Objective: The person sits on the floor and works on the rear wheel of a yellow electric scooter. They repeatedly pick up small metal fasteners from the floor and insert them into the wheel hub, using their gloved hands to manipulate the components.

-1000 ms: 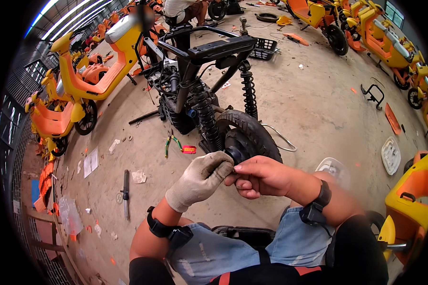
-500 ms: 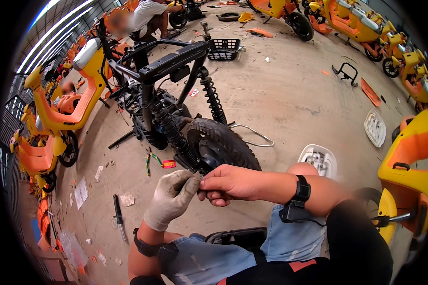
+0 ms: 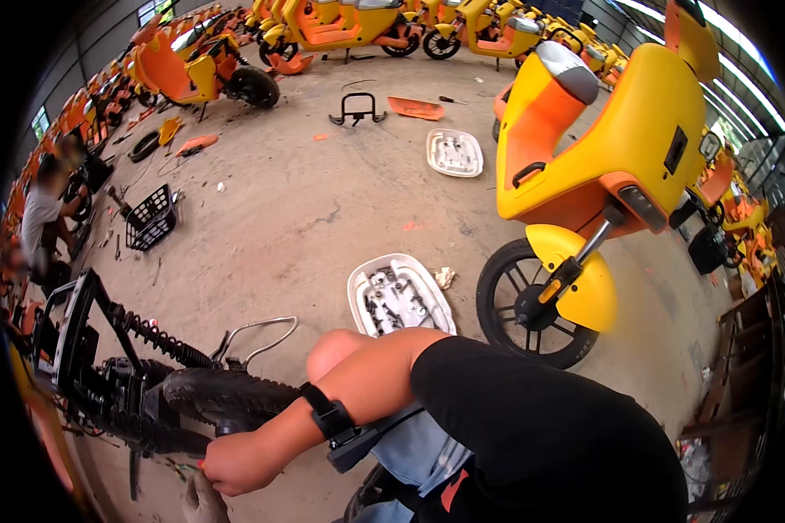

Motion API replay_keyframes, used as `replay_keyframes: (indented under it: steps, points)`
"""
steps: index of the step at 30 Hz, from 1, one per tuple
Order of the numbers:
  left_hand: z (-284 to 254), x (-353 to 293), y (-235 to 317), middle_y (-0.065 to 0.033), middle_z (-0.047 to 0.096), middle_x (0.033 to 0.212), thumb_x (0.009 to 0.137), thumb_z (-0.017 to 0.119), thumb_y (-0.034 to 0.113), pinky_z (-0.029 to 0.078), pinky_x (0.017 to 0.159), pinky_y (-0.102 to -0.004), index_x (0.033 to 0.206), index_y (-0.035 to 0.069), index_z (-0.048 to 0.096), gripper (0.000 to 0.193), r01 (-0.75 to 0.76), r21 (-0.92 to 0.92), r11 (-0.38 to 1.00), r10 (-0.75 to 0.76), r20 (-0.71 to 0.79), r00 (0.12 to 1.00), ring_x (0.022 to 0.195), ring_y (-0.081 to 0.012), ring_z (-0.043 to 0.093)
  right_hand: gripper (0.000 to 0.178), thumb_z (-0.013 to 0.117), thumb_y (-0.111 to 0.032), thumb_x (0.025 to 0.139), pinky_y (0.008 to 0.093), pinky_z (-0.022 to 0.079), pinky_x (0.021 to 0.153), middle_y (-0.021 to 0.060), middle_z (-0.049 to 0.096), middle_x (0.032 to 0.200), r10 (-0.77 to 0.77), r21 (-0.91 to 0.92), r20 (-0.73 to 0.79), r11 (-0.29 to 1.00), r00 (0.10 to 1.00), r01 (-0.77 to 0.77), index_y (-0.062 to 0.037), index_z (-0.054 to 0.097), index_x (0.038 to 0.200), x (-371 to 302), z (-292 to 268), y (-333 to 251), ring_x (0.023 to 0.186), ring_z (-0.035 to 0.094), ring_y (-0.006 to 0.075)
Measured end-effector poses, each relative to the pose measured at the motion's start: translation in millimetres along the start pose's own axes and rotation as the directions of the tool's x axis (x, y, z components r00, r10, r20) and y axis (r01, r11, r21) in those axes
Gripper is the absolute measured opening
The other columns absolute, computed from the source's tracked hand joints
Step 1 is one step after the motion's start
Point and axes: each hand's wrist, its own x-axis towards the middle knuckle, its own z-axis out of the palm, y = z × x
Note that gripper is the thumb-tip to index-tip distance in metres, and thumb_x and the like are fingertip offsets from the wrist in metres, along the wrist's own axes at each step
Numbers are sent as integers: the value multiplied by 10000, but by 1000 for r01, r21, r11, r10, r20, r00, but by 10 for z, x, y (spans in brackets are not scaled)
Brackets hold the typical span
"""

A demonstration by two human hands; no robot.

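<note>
Down at the lower left, my right hand (image 3: 240,462) is bare and curled closed, its fingertips turned out of sight. Close against it is my left hand (image 3: 204,500) in a pale work glove, cut by the lower edge, thumb and finger drawn together toward the right hand. Whatever small thing they pinch is hidden. Beside them stands a stripped black scooter frame (image 3: 87,318) with a coil-spring shock absorber (image 3: 170,338) and a rear wheel with a knobbly tyre (image 3: 227,394). Part of a pair of green-handled pliers (image 3: 180,469) shows on the floor past my hands.
Ahead lies a white tray-like cover (image 3: 354,292) holding bolts and small parts; another white cover (image 3: 453,155) is farther off. A yellow-orange scooter (image 3: 619,166) stands at right. A black basket (image 3: 152,218), a bent metal bar (image 3: 275,336) and a crouching person (image 3: 44,218) are leftward.
My view has swung to the right, so the frame and my hands now sit at the lower left. My hands stay close together; the tray of bolts has come into fuller view.
</note>
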Motion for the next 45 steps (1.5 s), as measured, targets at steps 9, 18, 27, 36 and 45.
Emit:
replay_keyframes:
  steps: [9, 18, 27, 36, 45]
  points:
    - [186, -130, 186, -1, 515, 731, 982, 581, 337, 408, 613, -258, 991, 26, 611, 312, -256, -259, 931, 216, -173, 961, 641, -93, 442, 263, 518, -193, 928, 329, 428, 433, 111, 599, 616, 418, 765, 387, 353, 822, -539, 0, 630, 790, 135, -63, -126, 503, 572, 207]
    - [19, -275, 139, -4, 527, 820, 967, 532, 250, 448, 672, -280, 1004, 63, 545, 190, -364, -516, 775, 353, -124, 927, 701, -115, 494, 328, 471, -366, 983, 287, 311, 433, -17, 423, 551, 344, 895, 437, -74, 831, -440, -137, 493, 751, 199, 48, -634, 464, 424, 124]
    - [-190, -137, -77, -10, 509, 747, 963, 494, 185, 401, 525, -287, 999, 62, 546, 138, -312, -670, 674, 469, 62, 881, 589, -115, 449, 369, 437, -351, 1006, 343, 387, 450, 14, 485, 562, 558, 948, 210, 84, 803, -307, -105, 564, 763, 335, 149, -895, 501, 509, 182]
    - [-4, -57, 49, 22, 495, 766, 1035, 447, 376, 338, 580, -222, 925, 80, 566, 337, -306, -481, 822, 251, -176, 952, 653, -73, 419, 314, 525, -246, 920, 389, 461, 524, 81, 593, 625, 523, 796, -107, 555, 846, -242, 2, 651, 775, 431, 410, -374, 503, 566, 220]
    - [-92, 153, 153, 33, 434, 644, 1035, 455, 324, 287, 489, -246, 860, 84, 556, 313, -116, -219, 969, 64, -231, 971, 546, -54, 360, 237, 571, -219, 815, 470, 509, 676, 212, 650, 738, 140, 321, -173, 944, 975, -79, -14, 670, 748, 366, 9, -309, 735, 636, 403]
